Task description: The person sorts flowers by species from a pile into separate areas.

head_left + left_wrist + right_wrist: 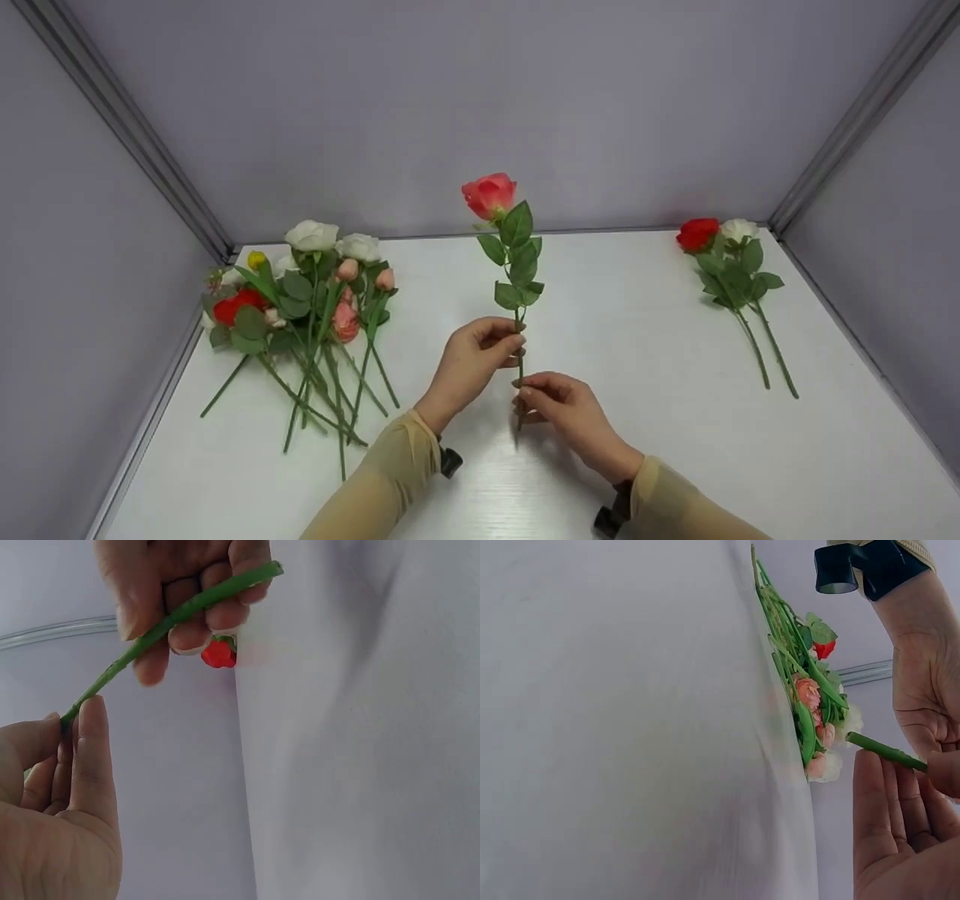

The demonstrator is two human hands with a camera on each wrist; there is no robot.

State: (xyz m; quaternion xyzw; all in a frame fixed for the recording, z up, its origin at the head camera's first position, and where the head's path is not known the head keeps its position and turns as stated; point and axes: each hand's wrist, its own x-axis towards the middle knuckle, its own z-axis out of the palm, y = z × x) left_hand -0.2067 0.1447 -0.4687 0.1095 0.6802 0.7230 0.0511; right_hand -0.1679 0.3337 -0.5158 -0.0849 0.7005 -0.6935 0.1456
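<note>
A coral-pink rose with green leaves stands upright over the middle of the white table, held by both hands. My left hand pinches its green stem between thumb and fingers, just below the leaves. Lower down, my right hand pinches the same stem near its cut end. In the left wrist view the stem slants across both hands, its end poking out past the right hand's fingers. The right wrist view shows the stem's cut end above the right hand's extended fingers.
A heap of flowers, white, red, pink and yellow, lies on the table at the left, stems toward me. At the back right lie a red rose and a white rose, stems crossing. Grey panels enclose the table's back and sides.
</note>
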